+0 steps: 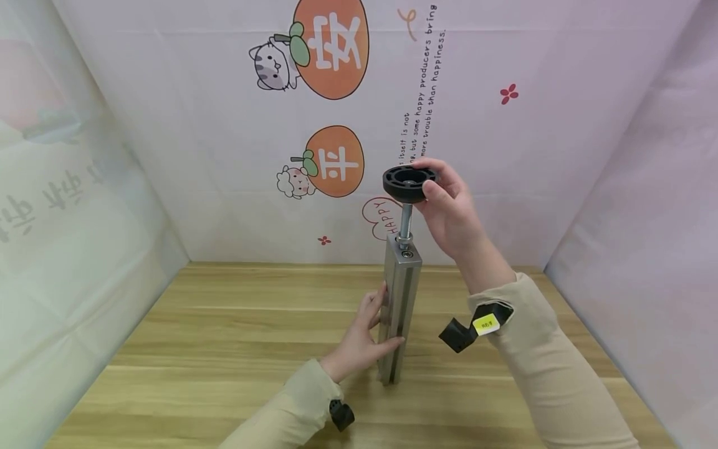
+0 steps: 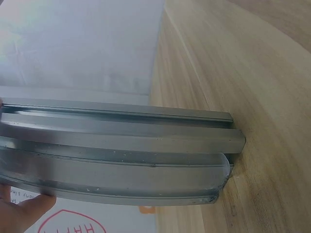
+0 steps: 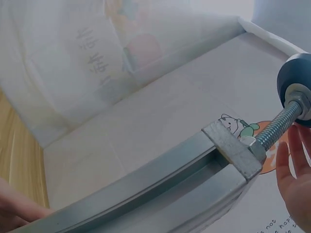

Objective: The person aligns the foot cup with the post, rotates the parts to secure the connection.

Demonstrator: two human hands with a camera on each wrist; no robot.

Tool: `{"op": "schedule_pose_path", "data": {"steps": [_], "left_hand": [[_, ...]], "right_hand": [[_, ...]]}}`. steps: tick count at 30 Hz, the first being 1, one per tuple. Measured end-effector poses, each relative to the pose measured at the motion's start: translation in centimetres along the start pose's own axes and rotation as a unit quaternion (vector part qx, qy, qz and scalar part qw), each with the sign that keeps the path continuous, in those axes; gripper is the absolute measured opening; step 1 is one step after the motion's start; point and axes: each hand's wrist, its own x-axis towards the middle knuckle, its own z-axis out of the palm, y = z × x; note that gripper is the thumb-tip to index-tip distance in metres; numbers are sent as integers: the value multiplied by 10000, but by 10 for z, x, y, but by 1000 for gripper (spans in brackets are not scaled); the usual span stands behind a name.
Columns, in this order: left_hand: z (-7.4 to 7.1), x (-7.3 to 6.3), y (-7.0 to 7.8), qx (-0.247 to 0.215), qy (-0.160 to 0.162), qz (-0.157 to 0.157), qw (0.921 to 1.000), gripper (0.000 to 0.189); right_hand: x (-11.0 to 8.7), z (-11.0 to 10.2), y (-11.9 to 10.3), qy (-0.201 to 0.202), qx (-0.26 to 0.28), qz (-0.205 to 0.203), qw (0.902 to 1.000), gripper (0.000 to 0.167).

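Observation:
A slotted aluminium profile [image 1: 399, 299] stands upright on the wooden table, leaning slightly. From its top end rises a threaded rod [image 3: 281, 125] with a nut, carrying a round black levelling foot [image 1: 405, 186]. My left hand [image 1: 361, 340] grips the profile around its lower half, thumb on one face and fingers on the other. My right hand [image 1: 451, 209] pinches the rim of the black foot between thumb and fingers. In the left wrist view the profile's lower end [image 2: 235, 143] touches the table, and only some left fingertips show.
The wooden table [image 1: 235, 337] spreads around the profile. Behind it stands a printed white cloth [image 1: 224, 156] with orange cartoon fruits, and cloth walls [image 1: 634, 187] rise at both sides. Each sleeve carries a black wrist mount [image 1: 459, 335].

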Motion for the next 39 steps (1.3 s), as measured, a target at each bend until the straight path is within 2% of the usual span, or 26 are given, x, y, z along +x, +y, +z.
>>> {"op": "schedule_pose_path", "data": {"steps": [5, 11, 13, 18, 22, 25, 30, 34, 35, 39], "left_hand": [[0, 0, -2, -28, 10, 101, 9999, 108], [0, 1, -6, 49, 23, 309, 9995, 108], [0, 1, -6, 63, 30, 347, 9994, 108], [0, 1, -5, 42, 32, 322, 9995, 108], [0, 2, -3, 32, 6, 280, 9996, 107], [0, 2, -2, 65, -26, 239, 9997, 107], [0, 2, -1, 95, -46, 218, 9997, 107], [0, 2, -1, 91, -32, 252, 9996, 106], [0, 1, -1, 96, -30, 248, 9996, 106], [0, 1, -1, 82, -33, 207, 9997, 106]], "right_hand": [[-4, 6, -3, 496, -906, -322, 9941, 40], [-8, 14, -8, 887, -1871, -576, 9766, 42], [-10, 16, -9, 991, -2336, -669, 9650, 41], [-10, 23, -11, 1299, -3387, -987, 9266, 29], [-10, 26, -10, 1449, -3777, -1235, 9061, 32], [-11, 27, -9, 1465, -3959, -1457, 8947, 41], [-11, 27, -7, 1482, -4265, -1837, 8732, 74], [-11, 28, -5, 1494, -4332, -1937, 8675, 77], [-11, 28, -4, 1509, -4281, -1956, 8693, 76], [-13, 27, 0, 1619, -3763, -2136, 8869, 58]]}}
